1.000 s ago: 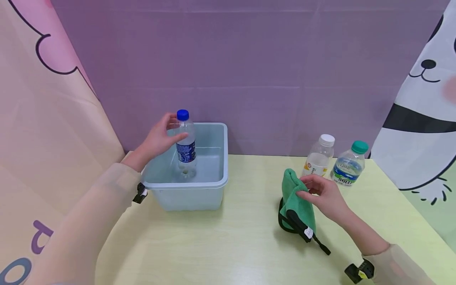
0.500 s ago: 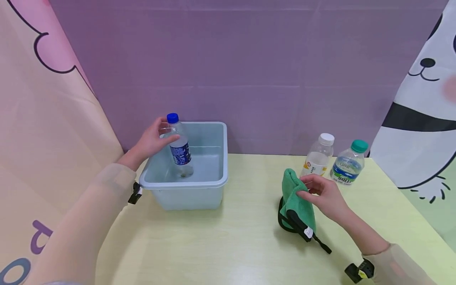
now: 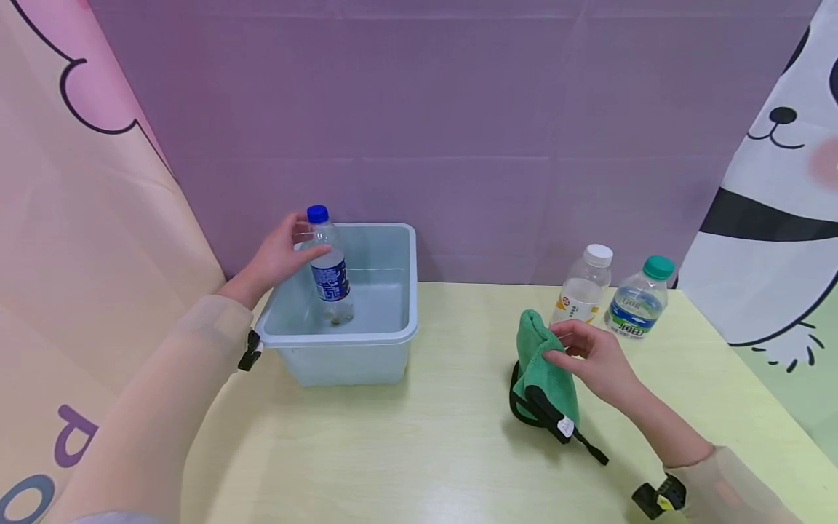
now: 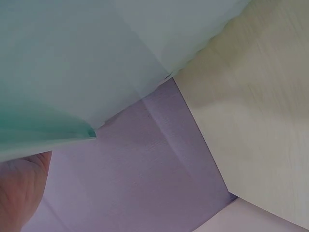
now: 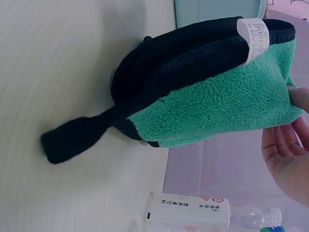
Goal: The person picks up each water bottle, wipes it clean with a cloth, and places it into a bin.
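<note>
My left hand point(image 3: 281, 256) holds a clear plastic bottle point(image 3: 331, 280) by its upper part, thumb on the near side. The bottle has a blue cap and a blue label, and its base is down inside a light blue plastic bin point(image 3: 340, 340). It leans slightly to the left. On the right, my right hand point(image 3: 597, 362) pinches the top of a green terry-cloth pouch point(image 3: 548, 375) with black trim and a black strap. That pouch rests on the table; in the right wrist view my thumb and fingers grip its edge. The left wrist view shows mostly the bin's outer wall point(image 4: 96, 58).
Behind my right hand stand a white-capped bottle point(image 3: 583, 287) and a green-capped bottle point(image 3: 638, 302). The pale wooden table point(image 3: 445, 437) meets a purple backdrop point(image 3: 458, 145) at the back. Printed cloths hang on both sides.
My left hand has shifted the blue-capped bottle to the left within the bin, where it tilted and then straightened a little. My right hand and the pouch have stayed in place.
</note>
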Available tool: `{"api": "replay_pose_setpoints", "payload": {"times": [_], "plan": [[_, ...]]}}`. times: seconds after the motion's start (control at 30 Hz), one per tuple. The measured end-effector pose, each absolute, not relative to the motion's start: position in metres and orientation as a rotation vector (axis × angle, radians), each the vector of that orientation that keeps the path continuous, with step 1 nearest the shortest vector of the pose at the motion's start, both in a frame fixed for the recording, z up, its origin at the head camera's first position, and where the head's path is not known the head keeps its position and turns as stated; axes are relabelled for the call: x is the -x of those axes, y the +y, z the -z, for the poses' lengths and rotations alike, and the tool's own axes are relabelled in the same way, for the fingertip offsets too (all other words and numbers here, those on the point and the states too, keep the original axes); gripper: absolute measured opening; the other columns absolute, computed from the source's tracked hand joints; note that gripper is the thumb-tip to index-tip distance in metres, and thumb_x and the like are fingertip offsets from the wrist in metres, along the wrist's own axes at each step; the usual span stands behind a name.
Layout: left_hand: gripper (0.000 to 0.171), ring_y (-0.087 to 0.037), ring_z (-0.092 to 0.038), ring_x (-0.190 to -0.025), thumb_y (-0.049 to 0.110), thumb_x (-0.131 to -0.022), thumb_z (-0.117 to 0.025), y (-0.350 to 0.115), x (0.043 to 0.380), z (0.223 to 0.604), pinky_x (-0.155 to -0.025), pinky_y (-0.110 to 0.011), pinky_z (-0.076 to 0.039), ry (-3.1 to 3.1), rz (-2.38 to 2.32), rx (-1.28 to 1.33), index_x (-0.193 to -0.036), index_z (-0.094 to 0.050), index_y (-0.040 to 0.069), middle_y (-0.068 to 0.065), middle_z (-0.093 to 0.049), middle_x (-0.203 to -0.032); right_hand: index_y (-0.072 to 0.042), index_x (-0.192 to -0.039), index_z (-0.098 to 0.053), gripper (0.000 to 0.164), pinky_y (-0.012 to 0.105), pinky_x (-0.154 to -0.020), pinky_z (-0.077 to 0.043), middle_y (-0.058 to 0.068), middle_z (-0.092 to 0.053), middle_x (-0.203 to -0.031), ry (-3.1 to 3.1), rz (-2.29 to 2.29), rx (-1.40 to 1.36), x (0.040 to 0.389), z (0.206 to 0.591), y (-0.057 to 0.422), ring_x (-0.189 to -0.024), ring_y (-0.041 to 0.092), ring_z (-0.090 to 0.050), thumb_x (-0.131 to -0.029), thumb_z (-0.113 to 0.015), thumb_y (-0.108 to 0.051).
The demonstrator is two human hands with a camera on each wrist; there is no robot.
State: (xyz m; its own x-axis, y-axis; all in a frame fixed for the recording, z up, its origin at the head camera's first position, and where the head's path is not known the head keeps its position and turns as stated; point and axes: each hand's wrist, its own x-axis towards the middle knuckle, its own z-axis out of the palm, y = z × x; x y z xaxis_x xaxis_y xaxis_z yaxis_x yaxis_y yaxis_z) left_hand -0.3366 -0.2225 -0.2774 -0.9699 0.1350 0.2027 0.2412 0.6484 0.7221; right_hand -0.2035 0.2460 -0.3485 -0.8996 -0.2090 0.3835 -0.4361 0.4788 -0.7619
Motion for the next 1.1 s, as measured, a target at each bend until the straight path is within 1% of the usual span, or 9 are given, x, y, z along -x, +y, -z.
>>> {"api": "replay_pose_setpoints", "payload": {"times": [0.17,0.27,0.43,0.53,0.63,0.73,0.87,0.97,1.1], "plan": [[0.071,-0.043,-0.036,-0.133,0.029,-0.094,-0.067,-0.223,0.337,0.277,-0.107,-0.055,-0.033,-2.732,1.200,0.318,-0.145,-0.027,0.000,-0.026,-0.038,-0.143,0.008,-0.107,-0.063,0.028,0.018,-0.071,-0.053,0.019,-0.067,-0.098,-2.497,-1.392,-0.544,0.204,0.349,0.246,-0.078,0.007,-0.062,-0.082,-0.073,0.005],[0.074,-0.042,-0.035,-0.134,0.031,-0.093,-0.067,-0.223,0.335,0.276,-0.108,-0.055,-0.032,-2.736,1.190,0.292,-0.146,-0.025,0.000,-0.026,-0.037,-0.144,0.008,-0.107,-0.063,0.027,0.019,-0.071,-0.054,0.019,-0.068,-0.097,-2.486,-1.391,-0.553,0.204,0.349,0.246,-0.077,0.007,-0.062,-0.082,-0.074,0.005],[0.082,-0.039,-0.033,-0.137,0.039,-0.090,-0.069,-0.228,0.330,0.276,-0.108,-0.057,-0.031,-2.723,1.216,0.258,-0.150,-0.023,0.006,-0.022,-0.034,-0.149,0.009,-0.107,-0.064,0.028,0.019,-0.070,-0.054,0.020,-0.068,-0.096,-2.464,-1.381,-0.566,0.204,0.350,0.247,-0.076,0.006,-0.062,-0.081,-0.074,0.006],[0.084,-0.038,-0.032,-0.138,0.043,-0.089,-0.069,-0.231,0.327,0.276,-0.108,-0.058,-0.030,-2.698,1.240,0.270,-0.150,-0.024,0.009,-0.020,-0.034,-0.150,0.008,-0.108,-0.064,0.029,0.018,-0.070,-0.053,0.020,-0.069,-0.097,-2.458,-1.381,-0.555,0.203,0.350,0.250,-0.077,0.005,-0.062,-0.081,-0.074,0.006],[0.083,-0.037,-0.032,-0.138,0.043,-0.088,-0.070,-0.232,0.321,0.275,-0.107,-0.059,-0.030,-2.667,1.254,0.298,-0.150,-0.026,0.009,-0.018,-0.034,-0.151,0.008,-0.108,-0.064,0.029,0.016,-0.070,-0.053,0.019,-0.068,-0.096,-2.460,-1.374,-0.534,0.202,0.350,0.253,-0.077,0.004,-0.061,-0.081,-0.074,0.005],[0.080,-0.037,-0.033,-0.138,0.039,-0.089,-0.071,-0.229,0.313,0.274,-0.107,-0.057,-0.032,-2.619,1.280,0.342,-0.148,-0.028,0.006,-0.019,-0.036,-0.150,0.008,-0.109,-0.063,0.029,0.016,-0.069,-0.053,0.019,-0.069,-0.094,-2.466,-1.368,-0.513,0.201,0.348,0.257,-0.077,0.003,-0.062,-0.082,-0.074,0.006],[0.071,-0.035,-0.035,-0.136,0.026,-0.090,-0.072,-0.222,0.303,0.273,-0.105,-0.054,-0.036,-2.534,1.336,0.402,-0.144,-0.032,0.003,-0.019,-0.039,-0.147,0.008,-0.110,-0.063,0.029,0.017,-0.067,-0.053,0.016,-0.068,-0.093,-2.475,-1.359,-0.490,0.199,0.345,0.263,-0.076,0.003,-0.062,-0.083,-0.073,0.005],[0.065,-0.032,-0.038,-0.135,0.019,-0.090,-0.072,-0.215,0.297,0.274,-0.104,-0.053,-0.039,-2.474,1.357,0.468,-0.141,-0.036,0.002,-0.017,-0.042,-0.144,0.008,-0.109,-0.063,0.028,0.017,-0.067,-0.053,0.011,-0.069,-0.091,-2.471,-1.359,-0.478,0.198,0.343,0.268,-0.076,0.004,-0.062,-0.083,-0.073,0.005],[0.062,-0.029,-0.040,-0.133,0.013,-0.088,-0.073,-0.202,0.286,0.275,-0.102,-0.052,-0.041,-2.421,1.372,0.586,-0.139,-0.039,0.002,-0.016,-0.045,-0.142,0.008,-0.108,-0.062,0.028,0.017,-0.066,-0.053,0.001,-0.069,-0.086,-2.460,-1.356,-0.468,0.195,0.342,0.275,-0.074,0.004,-0.063,-0.083,-0.073,0.003]]}}
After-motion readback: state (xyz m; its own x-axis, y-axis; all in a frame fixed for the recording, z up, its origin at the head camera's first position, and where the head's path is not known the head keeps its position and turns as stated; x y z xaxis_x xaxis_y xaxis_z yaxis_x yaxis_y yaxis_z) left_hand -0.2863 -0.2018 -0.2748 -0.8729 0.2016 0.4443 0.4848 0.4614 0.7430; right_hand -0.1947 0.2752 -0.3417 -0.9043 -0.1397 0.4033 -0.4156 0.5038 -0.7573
